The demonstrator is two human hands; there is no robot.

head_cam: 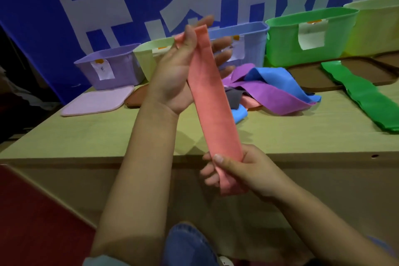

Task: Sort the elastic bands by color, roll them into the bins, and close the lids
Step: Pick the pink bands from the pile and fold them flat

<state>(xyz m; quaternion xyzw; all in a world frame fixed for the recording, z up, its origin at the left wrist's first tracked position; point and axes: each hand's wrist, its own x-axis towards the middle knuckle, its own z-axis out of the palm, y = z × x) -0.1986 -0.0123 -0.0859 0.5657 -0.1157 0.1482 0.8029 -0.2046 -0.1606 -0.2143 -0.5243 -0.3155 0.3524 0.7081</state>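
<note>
While the pink band (pixel 212 101) hangs stretched in the air above the bench (pixel 302 131) front edge, left hand (pixel 172 71) has its top end pinched under the thumb, fingers loosely spread behind; right hand (pixel 241 170) grip is curled round the bottom end. Band pile (pixel 269 90) (purple, blue, pink, grey) lies mid-bench, green bands (pixel 362 95) to its right. Five bins (pixel 306 36) lined up at the back, lids off; lilac lid (pixel 97 101) flat beside the purple bin (pixel 108 67).
</note>
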